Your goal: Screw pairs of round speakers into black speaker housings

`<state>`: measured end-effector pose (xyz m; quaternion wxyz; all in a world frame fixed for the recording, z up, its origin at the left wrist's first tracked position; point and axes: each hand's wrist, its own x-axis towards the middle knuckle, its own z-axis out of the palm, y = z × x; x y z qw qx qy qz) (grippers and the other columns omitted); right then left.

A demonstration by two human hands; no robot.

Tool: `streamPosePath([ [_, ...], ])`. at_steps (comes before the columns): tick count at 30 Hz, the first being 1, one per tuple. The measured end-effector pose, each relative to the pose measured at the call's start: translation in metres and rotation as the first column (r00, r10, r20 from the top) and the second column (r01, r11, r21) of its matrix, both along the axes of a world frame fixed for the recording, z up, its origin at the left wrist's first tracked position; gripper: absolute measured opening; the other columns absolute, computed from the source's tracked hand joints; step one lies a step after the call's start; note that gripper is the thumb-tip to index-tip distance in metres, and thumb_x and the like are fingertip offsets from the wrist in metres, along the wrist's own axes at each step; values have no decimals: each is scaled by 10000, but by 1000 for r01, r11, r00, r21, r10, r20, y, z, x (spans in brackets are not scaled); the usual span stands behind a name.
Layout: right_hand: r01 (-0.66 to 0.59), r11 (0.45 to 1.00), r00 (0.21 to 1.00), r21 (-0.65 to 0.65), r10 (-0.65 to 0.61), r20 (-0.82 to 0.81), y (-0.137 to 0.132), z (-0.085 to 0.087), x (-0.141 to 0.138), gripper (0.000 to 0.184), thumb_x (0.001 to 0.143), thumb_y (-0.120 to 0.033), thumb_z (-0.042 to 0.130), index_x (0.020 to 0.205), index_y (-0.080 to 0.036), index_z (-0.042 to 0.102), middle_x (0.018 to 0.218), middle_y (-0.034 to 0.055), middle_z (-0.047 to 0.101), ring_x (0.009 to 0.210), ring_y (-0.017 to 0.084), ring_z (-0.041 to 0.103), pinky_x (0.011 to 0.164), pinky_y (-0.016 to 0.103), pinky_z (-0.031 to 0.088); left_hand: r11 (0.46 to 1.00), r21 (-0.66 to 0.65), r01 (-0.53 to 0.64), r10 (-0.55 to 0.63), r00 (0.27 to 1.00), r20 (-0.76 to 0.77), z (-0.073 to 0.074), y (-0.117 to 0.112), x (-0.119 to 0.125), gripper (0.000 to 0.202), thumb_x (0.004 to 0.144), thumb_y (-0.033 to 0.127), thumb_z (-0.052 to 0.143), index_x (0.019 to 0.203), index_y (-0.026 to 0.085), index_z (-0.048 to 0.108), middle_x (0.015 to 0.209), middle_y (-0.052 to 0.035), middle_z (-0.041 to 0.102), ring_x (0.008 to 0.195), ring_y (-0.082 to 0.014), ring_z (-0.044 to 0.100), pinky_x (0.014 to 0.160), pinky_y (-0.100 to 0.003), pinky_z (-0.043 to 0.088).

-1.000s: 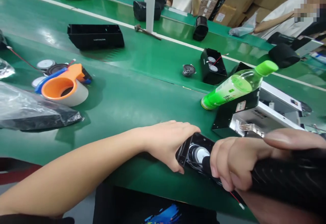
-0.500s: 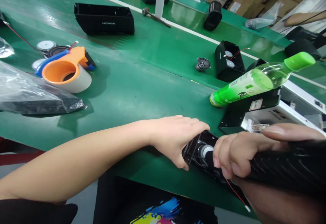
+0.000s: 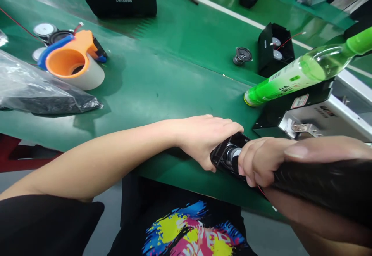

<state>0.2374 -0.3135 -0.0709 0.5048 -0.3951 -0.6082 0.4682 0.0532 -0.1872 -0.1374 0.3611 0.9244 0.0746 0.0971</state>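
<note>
Black speaker box (image 3: 229, 153) gripped by the left hand (image 3: 206, 141), right hand (image 3: 261, 162) gripping a black tool (image 3: 322, 182), green bottle (image 3: 290, 75) lying just beyond, "MERCURY" showing on a farther box (image 3: 118, 0).

green assembly bench (image 3: 162, 93): surface carries one tape dispenser (image 3: 71, 64), one plastic bag (image 3: 37, 89), one loose speaker driver (image 3: 242, 56), one open black speaker housing (image 3: 265, 48).

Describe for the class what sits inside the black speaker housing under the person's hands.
Inside the black speaker housing, a round speaker driver with a silver centre shows. The right hand covers the rest, so anything further inside cannot be seen.
</note>
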Motion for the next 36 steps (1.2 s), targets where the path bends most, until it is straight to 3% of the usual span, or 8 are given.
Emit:
streamPosePath([
  [5,-180,978,966,-101,195,167,4,4,1,377,1099,-317,543,799,-223,750,704,89,717,726,285,739,750,476,623,1000,22,5,-5,1000,-8,2,0,0,978,688,408,966,1505,193,473,1460,-174,685,1357,-400,659,1036,-521,566],
  [9,-75,992,996,100,70,47,-3,-7,-5,201,1109,-293,594,1134,-314,792,751,21,705,670,227,702,692,436,612,999,46,12,-12,1000,10,2,0,-1,983,685,424,977,1497,166,487,1439,-175,700,1317,-389,680,980,-509,575],
  [12,-63,980,998,190,63,8,-8,-16,-8,309,1068,-190,657,1316,-343,758,782,8,707,655,208,690,679,426,610,999,50,5,-5,1000,2,3,0,-1,971,682,420,977,1486,173,492,1414,-167,711,1289,-380,693,955,-494,576],
  [17,-38,985,998,169,45,-42,-7,-18,-10,370,1108,-199,558,1370,-383,742,782,20,709,676,213,687,700,416,600,999,44,3,-2,1000,-3,3,-1,-1,973,685,418,967,1498,191,481,1420,-162,703,1317,-383,685,1006,-499,566],
  [21,-52,985,996,166,64,-69,-5,-15,-9,278,1120,-288,584,1290,-353,795,777,34,727,653,227,690,659,428,618,999,47,18,-17,1000,-11,4,0,-1,991,695,417,953,1520,145,477,1475,-196,680,1347,-394,662,1008,-530,575],
  [26,-56,988,997,143,63,-49,-5,-13,-11,265,1079,-214,644,1239,-348,808,761,17,721,648,217,690,671,421,624,998,55,16,-14,1000,-27,6,0,-1,1000,701,426,956,1531,150,470,1497,-195,669,1361,-400,654,1010,-542,571],
  [30,-10,989,996,148,23,-82,-4,-14,-12,335,1104,-250,581,1356,-392,751,748,1,708,629,209,666,665,403,609,999,49,14,-13,1000,-22,6,0,-1,998,697,420,969,1522,173,464,1500,-196,668,1379,-393,651,1008,-517,561],
  [36,-5,996,998,93,11,-65,-6,-20,-10,272,1124,-345,562,981,-260,777,688,50,668,639,241,676,655,412,573,999,40,12,-12,1000,1,3,0,-1,959,703,419,957,1502,178,485,1442,-176,694,1327,-380,672,970,-513,563],
])
